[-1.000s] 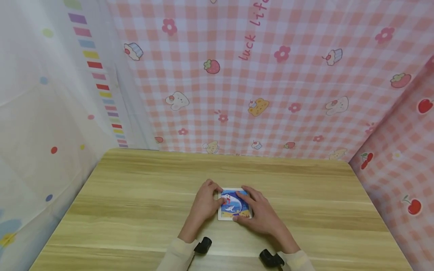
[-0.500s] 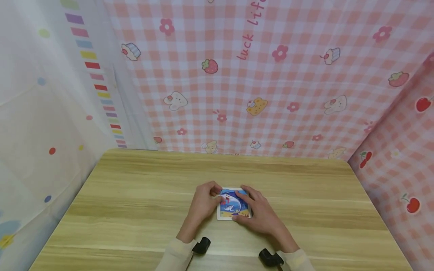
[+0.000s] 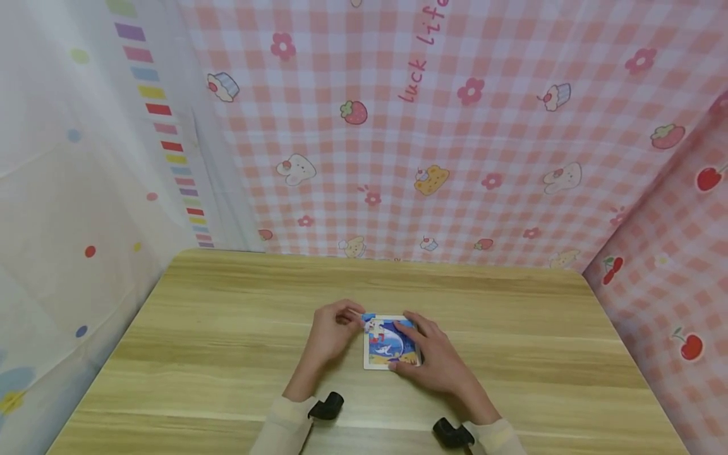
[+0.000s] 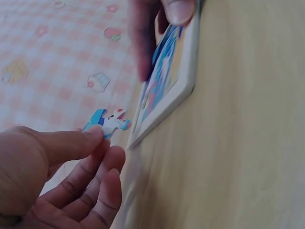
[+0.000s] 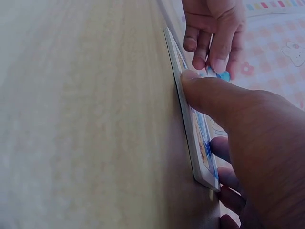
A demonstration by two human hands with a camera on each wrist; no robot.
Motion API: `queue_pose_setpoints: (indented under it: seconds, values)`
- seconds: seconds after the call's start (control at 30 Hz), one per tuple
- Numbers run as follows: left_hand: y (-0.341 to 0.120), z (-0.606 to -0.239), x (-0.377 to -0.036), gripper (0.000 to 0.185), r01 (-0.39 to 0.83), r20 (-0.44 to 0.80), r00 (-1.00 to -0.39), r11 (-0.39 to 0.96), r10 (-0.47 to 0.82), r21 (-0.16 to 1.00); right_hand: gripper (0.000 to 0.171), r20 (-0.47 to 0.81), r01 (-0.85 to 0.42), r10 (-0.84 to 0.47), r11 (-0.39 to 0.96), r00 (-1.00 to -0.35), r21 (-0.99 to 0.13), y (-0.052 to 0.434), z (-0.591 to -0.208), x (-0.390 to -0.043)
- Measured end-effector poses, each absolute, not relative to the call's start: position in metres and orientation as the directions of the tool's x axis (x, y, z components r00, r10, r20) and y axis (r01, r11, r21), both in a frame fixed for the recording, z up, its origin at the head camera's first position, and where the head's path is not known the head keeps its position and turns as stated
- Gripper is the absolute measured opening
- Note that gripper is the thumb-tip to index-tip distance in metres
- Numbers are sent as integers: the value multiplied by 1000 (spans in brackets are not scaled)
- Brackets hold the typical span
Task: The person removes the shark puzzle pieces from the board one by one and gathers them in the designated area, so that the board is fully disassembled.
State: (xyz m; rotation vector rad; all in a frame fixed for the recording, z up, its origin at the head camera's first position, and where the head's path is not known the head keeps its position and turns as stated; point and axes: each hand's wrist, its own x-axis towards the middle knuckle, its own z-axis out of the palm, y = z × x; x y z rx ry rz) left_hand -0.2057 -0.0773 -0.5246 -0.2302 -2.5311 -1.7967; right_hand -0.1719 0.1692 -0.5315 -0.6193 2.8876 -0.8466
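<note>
Head view: left hand (image 3: 328,332) pinches a piece (image 3: 370,321); right hand (image 3: 439,355) holds the white tray (image 3: 366,357) containing a puzzle (image 3: 391,348).

soft, dimmish light; pale sheen on the near bench (image 3: 392,407); the right fingers (image 4: 142,52) look blurred in the left wrist view.

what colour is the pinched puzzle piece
The piece is mostly blue and white, clearest in left wrist view.

Smooth wood-grain tabletop (image 3: 239,341) with a faint sheen, softly creased cloth backdrop (image 3: 392,148), smooth matt puzzle frame (image 4: 164,109), card-like puzzle piece (image 4: 112,123) with printed face, plastic-looking wrist mounts (image 3: 327,406), matt fabric sleeves (image 3: 282,422)
</note>
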Motion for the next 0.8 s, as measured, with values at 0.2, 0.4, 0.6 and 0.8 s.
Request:
queue_pose_setpoints:
  seconds: [0.2,0.4,0.6,0.8]
  values:
    - [-93,-518,-207,20,87,72,-996,338,58,937,80,28,-342,-389,771,-921,-537,170,-531,-171]
    - [-106,-517,-205,20,53,52,-999,334,12,941,79,31,-343,-391,765,-920,-544,168,-531,-170]
    - [-115,-516,-203,21,23,22,-1000,333,7,943,80,25,-348,-397,769,-917,-536,168,-532,-172]
    - [-124,-518,-201,25,-17,-17,-1000,310,0,951,81,11,-343,-399,775,-917,-531,170,-533,-172]
